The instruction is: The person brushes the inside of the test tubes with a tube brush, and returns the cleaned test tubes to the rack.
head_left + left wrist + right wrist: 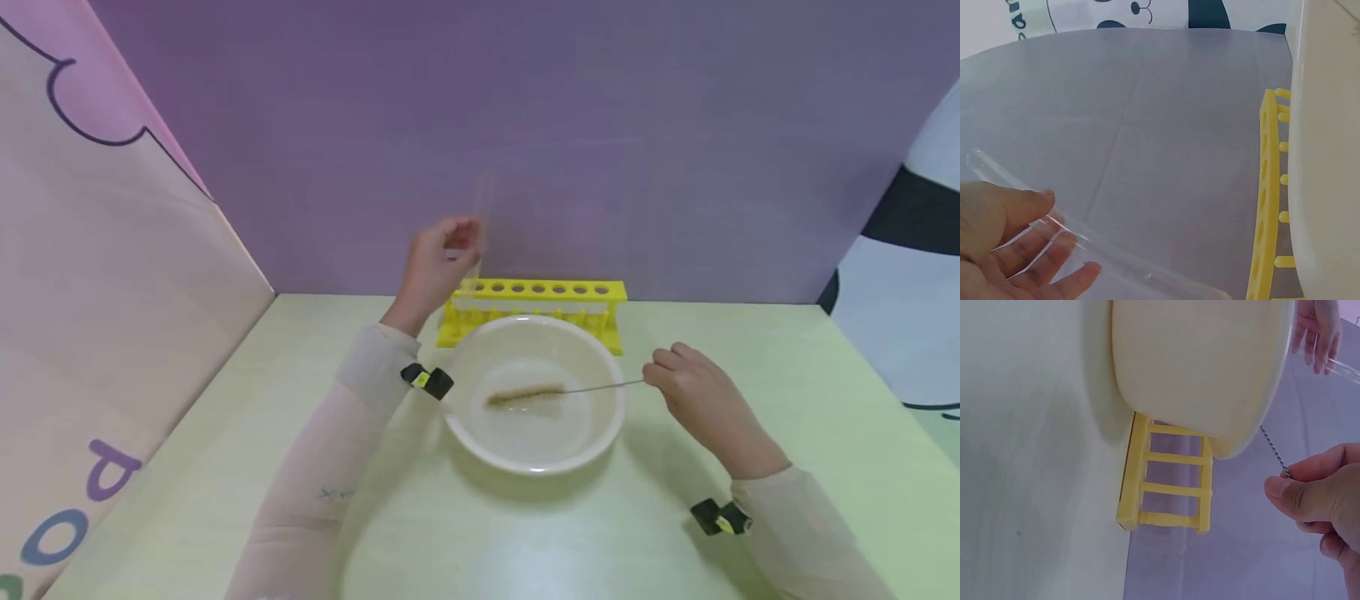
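Observation:
A clear test tube (1129,256) is pinched between the thumb and fingers of my left hand (442,254). In the head view it stands nearly upright, its lower end over the left end of the yellow test tube rack (540,290). My right hand (693,400) pinches the twisted wire handle (1275,452) of a test tube brush (527,393). The brush's tan bristles are inside the white basin (534,462), which stands in front of the rack. In the right wrist view the basin wall hides the bristles.
The pale table (540,542) carries the basin and rack. A purple panel (562,150) rises behind them. Printed panels (112,275) stand at the left and right sides. Each wrist wears a black strap.

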The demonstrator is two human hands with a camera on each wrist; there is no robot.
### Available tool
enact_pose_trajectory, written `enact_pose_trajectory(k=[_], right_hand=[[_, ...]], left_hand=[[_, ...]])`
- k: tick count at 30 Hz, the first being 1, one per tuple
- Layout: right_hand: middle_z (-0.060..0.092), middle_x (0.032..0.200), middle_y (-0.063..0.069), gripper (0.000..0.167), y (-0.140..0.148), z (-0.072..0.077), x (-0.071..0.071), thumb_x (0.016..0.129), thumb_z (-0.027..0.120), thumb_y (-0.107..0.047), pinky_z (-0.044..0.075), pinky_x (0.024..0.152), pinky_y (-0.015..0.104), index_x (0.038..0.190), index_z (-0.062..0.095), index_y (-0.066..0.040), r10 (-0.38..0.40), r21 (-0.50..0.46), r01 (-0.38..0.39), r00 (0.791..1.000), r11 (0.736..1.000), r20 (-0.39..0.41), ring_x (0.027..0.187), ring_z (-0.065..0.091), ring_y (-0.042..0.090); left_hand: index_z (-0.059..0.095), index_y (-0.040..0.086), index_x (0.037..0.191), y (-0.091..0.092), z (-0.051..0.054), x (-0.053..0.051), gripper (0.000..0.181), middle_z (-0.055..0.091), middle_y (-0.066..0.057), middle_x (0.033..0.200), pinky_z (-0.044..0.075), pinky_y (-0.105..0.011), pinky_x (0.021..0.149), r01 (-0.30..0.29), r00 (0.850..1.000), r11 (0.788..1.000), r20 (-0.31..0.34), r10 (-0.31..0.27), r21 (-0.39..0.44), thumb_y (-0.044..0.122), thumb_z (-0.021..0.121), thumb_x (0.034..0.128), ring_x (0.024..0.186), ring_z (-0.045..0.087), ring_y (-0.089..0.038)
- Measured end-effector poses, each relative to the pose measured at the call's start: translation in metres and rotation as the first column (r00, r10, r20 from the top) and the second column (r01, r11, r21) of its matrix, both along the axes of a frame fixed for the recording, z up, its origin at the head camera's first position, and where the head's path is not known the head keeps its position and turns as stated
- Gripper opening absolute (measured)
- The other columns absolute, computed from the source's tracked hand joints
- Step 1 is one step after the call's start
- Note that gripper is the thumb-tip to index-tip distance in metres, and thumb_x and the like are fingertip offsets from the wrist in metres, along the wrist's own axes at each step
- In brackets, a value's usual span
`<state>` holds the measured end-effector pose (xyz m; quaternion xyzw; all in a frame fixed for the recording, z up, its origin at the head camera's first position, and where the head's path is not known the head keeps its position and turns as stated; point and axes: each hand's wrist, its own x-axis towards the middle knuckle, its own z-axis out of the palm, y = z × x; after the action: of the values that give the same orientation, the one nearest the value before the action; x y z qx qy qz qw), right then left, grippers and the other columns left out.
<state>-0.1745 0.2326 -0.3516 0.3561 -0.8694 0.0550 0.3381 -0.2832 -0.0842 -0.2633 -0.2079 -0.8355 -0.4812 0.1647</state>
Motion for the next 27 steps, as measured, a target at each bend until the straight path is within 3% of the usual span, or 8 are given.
enact_pose_trajectory(k=[4,8,13,16,24,25,27], right_hand=[[0.048,0.066,0.001,0.036,0.006,0.006,0.001,0.056,0.068,0.026,0.036,0.056,0.031,0.067,0.056,-0.006,-0.005,0.005,0.005,1.0,1.0,-0.009,0.062,0.038,0.018],[0.049,0.067,0.002,0.034,0.012,0.012,0.003,0.057,0.068,0.025,0.037,0.056,0.031,0.068,0.058,-0.006,-0.018,0.007,0.018,1.0,1.0,0.004,0.063,0.039,0.019],[0.049,0.068,0.003,0.035,0.021,0.014,0.007,0.057,0.066,0.026,0.036,0.057,0.032,0.07,0.057,-0.005,-0.012,-0.005,0.012,1.0,1.0,-0.014,0.063,0.039,0.02],[0.048,0.069,0.004,0.035,0.028,0.015,0.009,0.055,0.065,0.026,0.036,0.057,0.033,0.072,0.057,-0.003,0.011,-0.012,-0.012,0.999,1.0,-0.045,0.064,0.04,0.021],[0.049,0.069,0.007,0.038,0.042,0.021,0.014,0.049,0.068,0.027,0.035,0.057,0.033,0.077,0.061,0.002,0.057,-0.055,-0.065,0.991,0.996,-0.124,0.063,0.04,0.023],[0.049,0.069,0.008,0.036,0.042,0.021,0.014,0.051,0.067,0.027,0.034,0.057,0.033,0.077,0.062,0.003,0.07,-0.069,-0.08,0.988,0.994,-0.139,0.062,0.039,0.023],[0.049,0.068,0.008,0.017,0.043,0.021,0.014,0.072,0.062,0.02,0.032,0.057,0.032,0.077,0.062,0.004,0.081,-0.088,-0.097,0.982,0.991,-0.17,0.061,0.038,0.023]], left_hand=[[0.057,0.005,0.128,-0.002,-0.004,0.013,0.038,0.063,-0.008,0.113,0.052,-0.028,0.082,0.066,0.997,0.992,-0.028,-0.07,-0.104,0.009,0.063,0.0902,0.099,0.06,-0.017],[0.056,0.005,0.129,-0.004,-0.007,0.026,0.038,0.063,-0.009,0.116,0.052,-0.032,0.083,0.118,0.989,0.971,-0.059,-0.133,-0.206,0.01,0.061,0.0918,0.102,0.059,-0.019],[0.057,0.005,0.127,-0.008,-0.017,0.038,0.036,0.063,-0.01,0.112,0.048,-0.038,0.087,0.149,0.97,0.94,-0.138,-0.198,-0.306,0.011,0.06,0.0924,0.103,0.058,-0.022],[0.057,0.005,0.127,-0.012,-0.024,0.044,0.035,0.063,-0.01,0.104,0.049,-0.037,0.084,0.18,0.957,0.924,-0.157,-0.244,-0.337,0.009,0.06,0.0924,0.098,0.06,-0.022],[0.054,0.009,0.131,-0.028,-0.039,0.06,0.038,0.06,-0.007,0.109,0.049,-0.033,0.07,0.184,0.955,0.884,-0.135,-0.264,-0.429,0.009,0.058,0.0934,0.082,0.056,-0.016],[0.055,0.009,0.13,-0.03,-0.04,0.061,0.037,0.06,-0.007,0.109,0.049,-0.033,0.07,0.186,0.954,0.882,-0.135,-0.267,-0.433,0.009,0.058,0.0932,0.082,0.056,-0.016],[0.057,0.009,0.129,-0.035,-0.044,0.063,0.038,0.061,-0.008,0.108,0.049,-0.031,0.069,0.183,0.953,0.876,-0.138,-0.269,-0.445,0.008,0.061,0.0916,0.083,0.057,-0.016]])
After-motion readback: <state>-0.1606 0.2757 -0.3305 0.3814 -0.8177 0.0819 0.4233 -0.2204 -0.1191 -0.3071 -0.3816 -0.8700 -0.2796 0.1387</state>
